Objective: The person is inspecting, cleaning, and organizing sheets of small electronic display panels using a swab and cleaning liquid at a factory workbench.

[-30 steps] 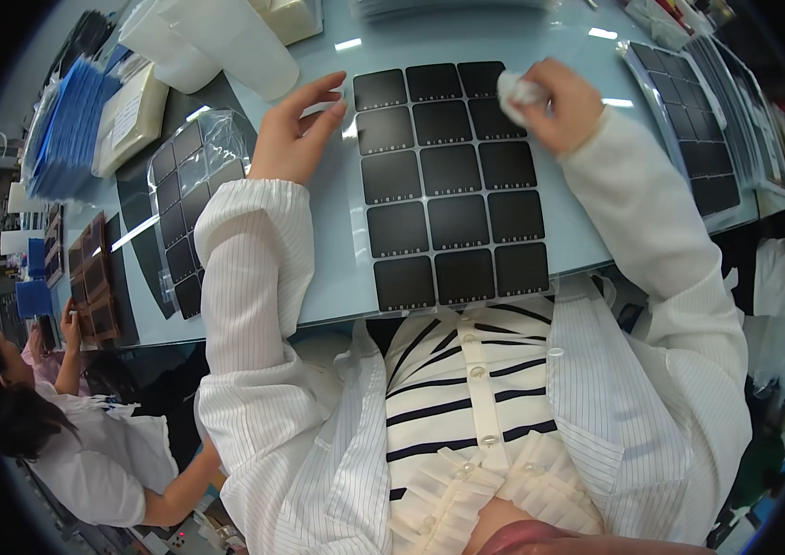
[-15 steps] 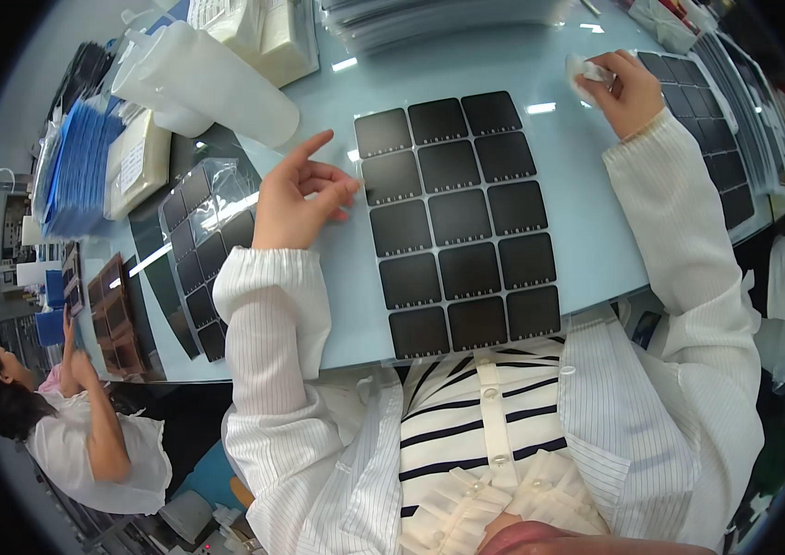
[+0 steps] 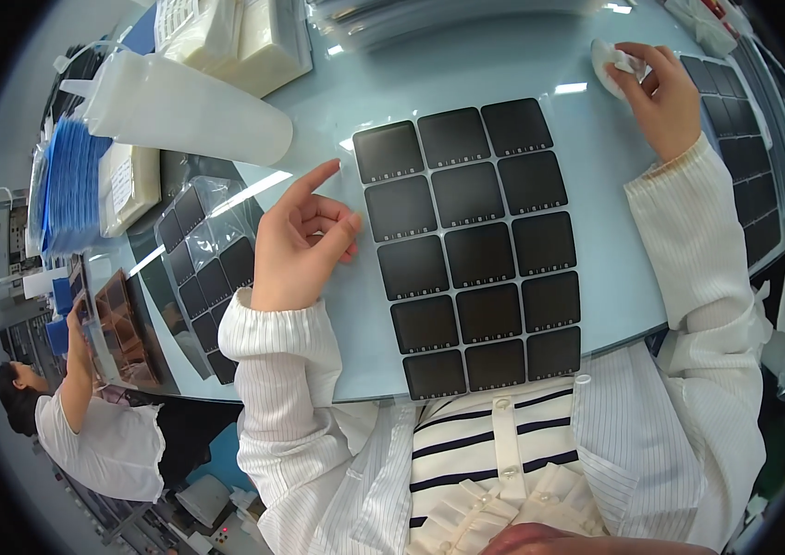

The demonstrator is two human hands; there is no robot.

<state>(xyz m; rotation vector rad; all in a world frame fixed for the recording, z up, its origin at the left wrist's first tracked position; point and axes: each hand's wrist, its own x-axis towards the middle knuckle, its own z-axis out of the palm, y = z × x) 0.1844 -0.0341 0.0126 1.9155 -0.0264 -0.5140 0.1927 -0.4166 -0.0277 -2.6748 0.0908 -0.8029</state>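
Note:
Directly in front of me lies a clear sheet of dark rounded panels [image 3: 479,252], set in rows of three, flat on the pale blue tabletop [image 3: 619,268]. My left hand [image 3: 304,242] is just beside its left edge, with the index finger stretched out and the others loosely bent; nothing shows in it. Beyond the sheet's far right corner, my right hand [image 3: 665,100] pinches a crumpled white wipe [image 3: 606,69]. That hand is close to another sheet of dark panels [image 3: 742,148] on the right.
A translucent squeeze bottle [image 3: 193,109] lies tilted at the far left, by stacks of white packs [image 3: 267,42] and blue sheets [image 3: 73,185]. Another panel sheet [image 3: 203,250] is left of my arm. Clear plastic sheets [image 3: 448,18] are piled at the back. A co-worker [image 3: 101,435] is at the left.
The whole view has shifted, so the panel sheet appears lower and larger. My right hand, still with the wipe, appears farther right. The co-worker's arm now reaches toward the brown panels.

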